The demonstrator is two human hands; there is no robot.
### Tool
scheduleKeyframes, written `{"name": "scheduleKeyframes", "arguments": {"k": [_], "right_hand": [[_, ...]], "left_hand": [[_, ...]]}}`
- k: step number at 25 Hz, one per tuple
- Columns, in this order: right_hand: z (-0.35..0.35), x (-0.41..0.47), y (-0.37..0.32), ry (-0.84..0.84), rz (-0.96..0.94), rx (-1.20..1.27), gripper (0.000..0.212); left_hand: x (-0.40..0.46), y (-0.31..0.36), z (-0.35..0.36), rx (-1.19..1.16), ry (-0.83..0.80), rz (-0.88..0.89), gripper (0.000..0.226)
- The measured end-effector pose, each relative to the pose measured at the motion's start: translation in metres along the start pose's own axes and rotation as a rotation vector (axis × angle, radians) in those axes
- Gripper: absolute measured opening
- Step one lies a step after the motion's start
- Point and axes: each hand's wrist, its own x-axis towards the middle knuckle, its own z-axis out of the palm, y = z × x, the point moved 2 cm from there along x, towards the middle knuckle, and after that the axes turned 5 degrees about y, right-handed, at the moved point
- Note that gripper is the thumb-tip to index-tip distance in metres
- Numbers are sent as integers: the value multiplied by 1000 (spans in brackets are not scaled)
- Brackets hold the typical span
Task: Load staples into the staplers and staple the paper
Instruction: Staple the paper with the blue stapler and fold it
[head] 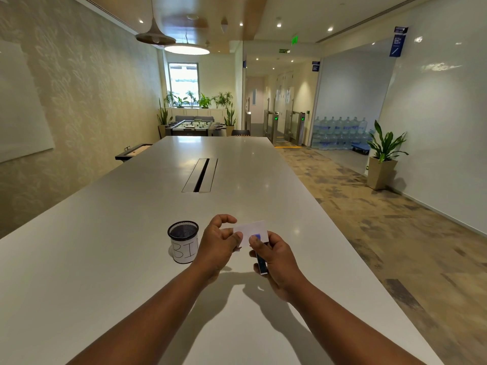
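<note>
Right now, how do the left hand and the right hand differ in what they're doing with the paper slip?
The left hand pinches only the small white paper at its left edge, with the upper fingers curled free; the right hand presses its thumb on the paper's lower right and also grips a small blue stapler. The left hand sits beside the mesh cup; the right is farther away. Both hover above the table.

- "BIN", hand-lettered in black on the white paper label (185,251) wrapped round the black mesh cup (183,241) on the white table (131,219).
- "EXIT", green letters on the ceiling-hung sign (284,51) over the corridor.
- Blue hanging wall sign (397,44) at upper right: white pictograms only, wording too small to read.
</note>
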Motion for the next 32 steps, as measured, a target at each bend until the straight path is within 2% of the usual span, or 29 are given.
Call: {"name": "scheduleKeyframes", "arguments": {"k": [4,10,15,19,25,28,32], "right_hand": [[4,3,-1,-1,11,37,51],[5,6,-3,4,30,65,46],[4,8,0,39,48,58,28],[5,7,0,87,14,89,42],[5,9,5,82,35,84,28],[6,11,9,47,43,44,26],[-3,13,22,135,83,-45,19]], "left_hand": [[1,0,1,40,46,-24,11],[-1,2,-2,92,43,-4,14],[-3,2,-1,136,52,16,12],[-7,0,1,46,40,-28,12],[-5,-1,-1,35,33,-53,12],[1,-4,-4,33,92,-77,12],[11,-12,-11,-21,274,-123,12]]}}
